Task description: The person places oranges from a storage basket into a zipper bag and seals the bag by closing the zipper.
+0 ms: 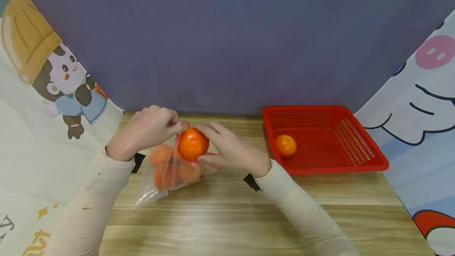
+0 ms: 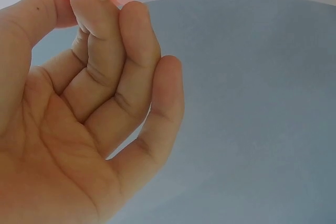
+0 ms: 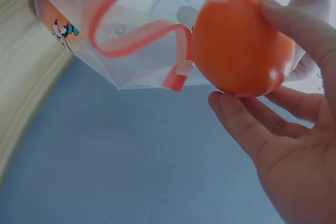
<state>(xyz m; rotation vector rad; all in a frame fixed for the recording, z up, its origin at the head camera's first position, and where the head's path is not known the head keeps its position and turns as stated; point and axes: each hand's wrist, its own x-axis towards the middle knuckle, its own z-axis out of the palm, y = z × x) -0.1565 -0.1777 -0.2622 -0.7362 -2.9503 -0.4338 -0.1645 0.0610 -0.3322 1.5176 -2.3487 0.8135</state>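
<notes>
A smooth orange (image 1: 193, 144) is held by my right hand (image 1: 231, 147), thumb on one side and fingertips on the other. It sits at the mouth of a clear plastic bag (image 1: 151, 196), against the red strip (image 3: 131, 40) that edges the opening. Between thumb and forefinger, my left hand (image 1: 151, 129) pinches the red edge of the bag; its other fingers are bent, as the left wrist view shows. Several more oranges (image 1: 164, 177) lie inside the bag on the table. Small cartoon prints (image 3: 65, 30) mark the bag in the right wrist view.
To the right stands a red plastic basket (image 1: 309, 108) with slotted walls. One orange (image 1: 286, 145) lies in it by the left wall. Beneath everything is a wood-grain table (image 1: 213, 224). A dark blue-grey panel (image 1: 220, 42) rises behind, with cartoon-printed cloths on both sides.
</notes>
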